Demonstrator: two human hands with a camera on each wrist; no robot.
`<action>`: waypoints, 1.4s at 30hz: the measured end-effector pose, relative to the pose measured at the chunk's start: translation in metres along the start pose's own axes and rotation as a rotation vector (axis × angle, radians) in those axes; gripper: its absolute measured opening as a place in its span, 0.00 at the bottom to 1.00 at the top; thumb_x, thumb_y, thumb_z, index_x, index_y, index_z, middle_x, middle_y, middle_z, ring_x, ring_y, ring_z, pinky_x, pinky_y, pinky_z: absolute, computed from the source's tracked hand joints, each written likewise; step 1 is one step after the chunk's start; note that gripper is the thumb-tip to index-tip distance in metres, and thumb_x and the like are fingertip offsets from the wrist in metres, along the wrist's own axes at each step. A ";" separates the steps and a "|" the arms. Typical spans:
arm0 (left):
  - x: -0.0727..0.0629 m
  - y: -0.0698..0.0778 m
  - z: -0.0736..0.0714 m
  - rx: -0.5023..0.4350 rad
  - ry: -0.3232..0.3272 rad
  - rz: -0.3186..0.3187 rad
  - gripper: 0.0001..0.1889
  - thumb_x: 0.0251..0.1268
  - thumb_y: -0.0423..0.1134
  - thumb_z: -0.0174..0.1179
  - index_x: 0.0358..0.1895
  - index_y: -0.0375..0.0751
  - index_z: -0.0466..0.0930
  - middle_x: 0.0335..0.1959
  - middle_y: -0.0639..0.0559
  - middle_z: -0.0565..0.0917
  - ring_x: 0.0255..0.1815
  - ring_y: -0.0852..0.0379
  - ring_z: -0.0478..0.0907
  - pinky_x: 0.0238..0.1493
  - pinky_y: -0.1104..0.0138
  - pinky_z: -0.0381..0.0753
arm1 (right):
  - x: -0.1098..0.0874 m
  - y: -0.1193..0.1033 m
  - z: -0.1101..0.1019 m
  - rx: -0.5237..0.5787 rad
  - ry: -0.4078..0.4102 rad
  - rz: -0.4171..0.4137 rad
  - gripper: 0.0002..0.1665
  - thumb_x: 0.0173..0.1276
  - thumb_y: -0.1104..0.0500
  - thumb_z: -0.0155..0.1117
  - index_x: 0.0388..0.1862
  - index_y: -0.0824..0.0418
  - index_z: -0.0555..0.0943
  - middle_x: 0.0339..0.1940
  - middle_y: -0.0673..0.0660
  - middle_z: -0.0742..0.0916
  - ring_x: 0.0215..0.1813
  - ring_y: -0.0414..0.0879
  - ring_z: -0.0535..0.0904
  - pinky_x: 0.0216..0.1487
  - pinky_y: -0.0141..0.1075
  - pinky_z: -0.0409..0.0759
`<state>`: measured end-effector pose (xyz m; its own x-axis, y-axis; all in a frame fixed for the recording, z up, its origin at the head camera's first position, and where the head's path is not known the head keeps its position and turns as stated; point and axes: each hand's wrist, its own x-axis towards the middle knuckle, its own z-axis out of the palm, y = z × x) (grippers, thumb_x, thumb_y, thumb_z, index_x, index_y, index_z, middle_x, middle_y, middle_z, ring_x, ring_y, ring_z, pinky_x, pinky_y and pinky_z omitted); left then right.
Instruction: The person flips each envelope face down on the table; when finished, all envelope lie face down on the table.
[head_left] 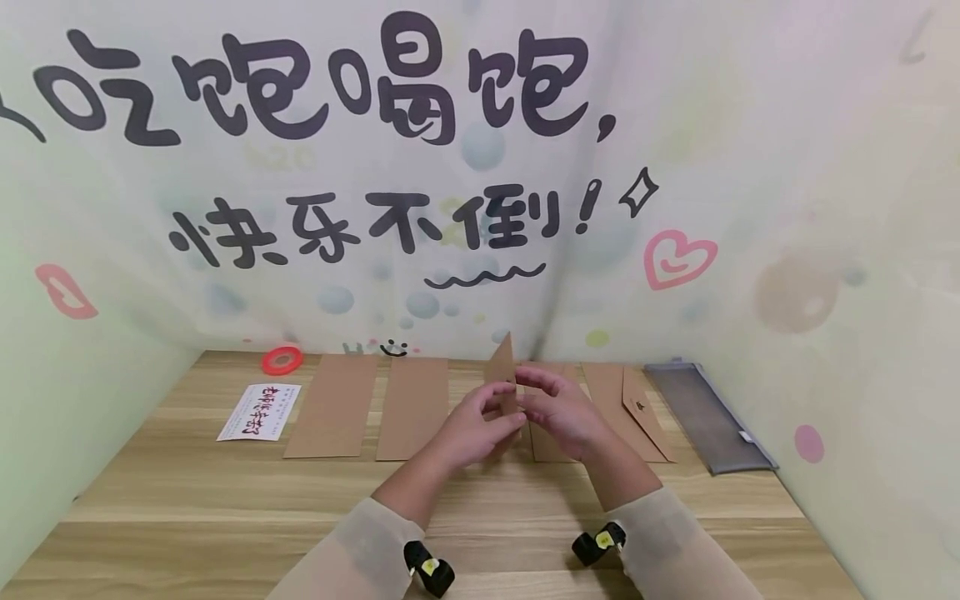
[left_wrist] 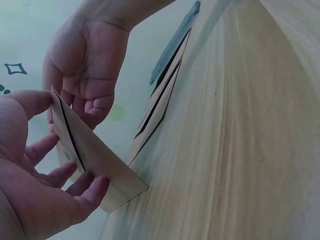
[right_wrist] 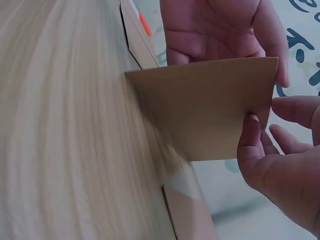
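Note:
Both hands hold a brown kraft envelope [head_left: 499,362] on its edge above the wooden table, at the middle of the row. My left hand [head_left: 471,429] grips it from the left; in the left wrist view its fingers lie against the envelope [left_wrist: 107,165], beside a dark flap line. From the right, my right hand [head_left: 566,417] pinches the near edge. The right wrist view shows one fingertip on the flat brown face [right_wrist: 200,110] and other fingers past the edge. The left hand is partly hidden behind the envelope there.
Brown envelopes lie left [head_left: 332,408], [head_left: 412,408] and right [head_left: 607,392] of the hands, the rightmost showing its flap. A printed white card [head_left: 258,412] and a red ring-shaped roll [head_left: 282,361] are at the left. A grey mesh pouch [head_left: 708,417] lies far right, near the wall sheet.

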<state>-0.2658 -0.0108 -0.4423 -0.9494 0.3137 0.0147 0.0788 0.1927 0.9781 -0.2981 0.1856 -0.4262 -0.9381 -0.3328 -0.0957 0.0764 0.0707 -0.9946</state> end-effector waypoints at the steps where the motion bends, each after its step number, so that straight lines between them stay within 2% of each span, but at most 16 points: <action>1: 0.000 0.001 0.000 -0.006 0.004 0.003 0.32 0.74 0.51 0.68 0.77 0.49 0.72 0.75 0.41 0.78 0.75 0.41 0.76 0.73 0.47 0.80 | 0.000 0.000 0.001 0.005 -0.006 -0.006 0.35 0.80 0.63 0.60 0.82 0.65 0.66 0.84 0.64 0.70 0.69 0.49 0.80 0.62 0.31 0.84; 5: -0.002 0.004 0.001 -0.050 0.016 -0.004 0.32 0.75 0.50 0.68 0.77 0.48 0.72 0.76 0.42 0.77 0.76 0.42 0.76 0.73 0.48 0.81 | -0.002 -0.001 0.004 0.047 -0.038 -0.020 0.35 0.82 0.65 0.57 0.84 0.68 0.62 0.85 0.67 0.67 0.68 0.46 0.80 0.60 0.29 0.85; 9: -0.002 0.006 0.000 -0.107 0.018 -0.020 0.31 0.77 0.48 0.66 0.78 0.49 0.70 0.78 0.43 0.76 0.77 0.44 0.77 0.73 0.48 0.81 | -0.003 0.000 0.005 0.065 -0.076 -0.021 0.37 0.82 0.65 0.56 0.85 0.67 0.60 0.85 0.65 0.67 0.66 0.46 0.81 0.61 0.32 0.86; 15: -0.001 0.005 -0.003 -0.180 0.030 -0.014 0.28 0.79 0.41 0.62 0.79 0.47 0.70 0.82 0.47 0.72 0.81 0.44 0.72 0.77 0.47 0.77 | -0.003 0.004 0.007 0.041 -0.130 0.018 0.41 0.83 0.60 0.58 0.89 0.57 0.55 0.87 0.65 0.64 0.77 0.55 0.74 0.74 0.48 0.81; 18: 0.000 0.005 -0.005 -0.230 0.043 -0.009 0.30 0.78 0.36 0.61 0.80 0.43 0.69 0.82 0.45 0.72 0.82 0.42 0.70 0.78 0.47 0.75 | -0.002 0.009 0.008 0.009 -0.142 0.043 0.41 0.82 0.58 0.61 0.88 0.51 0.58 0.87 0.65 0.64 0.78 0.56 0.74 0.75 0.53 0.79; 23: 0.003 0.005 -0.009 -0.262 0.079 -0.016 0.32 0.75 0.33 0.62 0.80 0.43 0.69 0.82 0.44 0.72 0.84 0.42 0.68 0.80 0.46 0.72 | -0.001 0.015 0.008 -0.040 -0.157 0.094 0.39 0.81 0.57 0.64 0.87 0.46 0.63 0.86 0.64 0.67 0.69 0.48 0.80 0.69 0.50 0.84; 29: 0.004 0.004 -0.015 -0.280 0.102 -0.040 0.33 0.71 0.32 0.63 0.80 0.46 0.71 0.79 0.40 0.75 0.82 0.42 0.70 0.82 0.44 0.69 | -0.003 0.014 0.008 -0.083 -0.161 0.125 0.39 0.82 0.52 0.63 0.86 0.52 0.64 0.85 0.62 0.70 0.74 0.51 0.77 0.67 0.45 0.83; 32: 0.005 0.003 -0.017 -0.297 0.120 -0.045 0.35 0.69 0.28 0.62 0.81 0.44 0.69 0.76 0.36 0.77 0.79 0.42 0.72 0.78 0.48 0.74 | -0.002 0.015 0.006 -0.080 -0.144 0.114 0.38 0.83 0.53 0.61 0.86 0.58 0.63 0.84 0.64 0.72 0.74 0.51 0.77 0.70 0.45 0.82; 36: 0.006 0.000 -0.020 -0.322 0.140 -0.063 0.39 0.65 0.23 0.61 0.81 0.43 0.68 0.74 0.34 0.78 0.76 0.43 0.75 0.65 0.60 0.82 | 0.001 0.016 0.003 -0.070 -0.088 0.099 0.37 0.83 0.56 0.58 0.85 0.64 0.63 0.81 0.67 0.74 0.68 0.48 0.80 0.72 0.47 0.81; 42: 0.007 -0.005 -0.022 -0.349 0.164 -0.089 0.43 0.59 0.20 0.59 0.82 0.44 0.67 0.74 0.32 0.76 0.74 0.44 0.76 0.53 0.66 0.82 | 0.003 0.018 -0.001 -0.057 -0.045 0.095 0.35 0.83 0.58 0.58 0.83 0.67 0.65 0.78 0.68 0.76 0.59 0.43 0.82 0.68 0.45 0.83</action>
<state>-0.2798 -0.0297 -0.4423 -0.9860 0.1521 -0.0684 -0.0877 -0.1239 0.9884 -0.3002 0.1865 -0.4441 -0.9113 -0.3642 -0.1920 0.1434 0.1564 -0.9772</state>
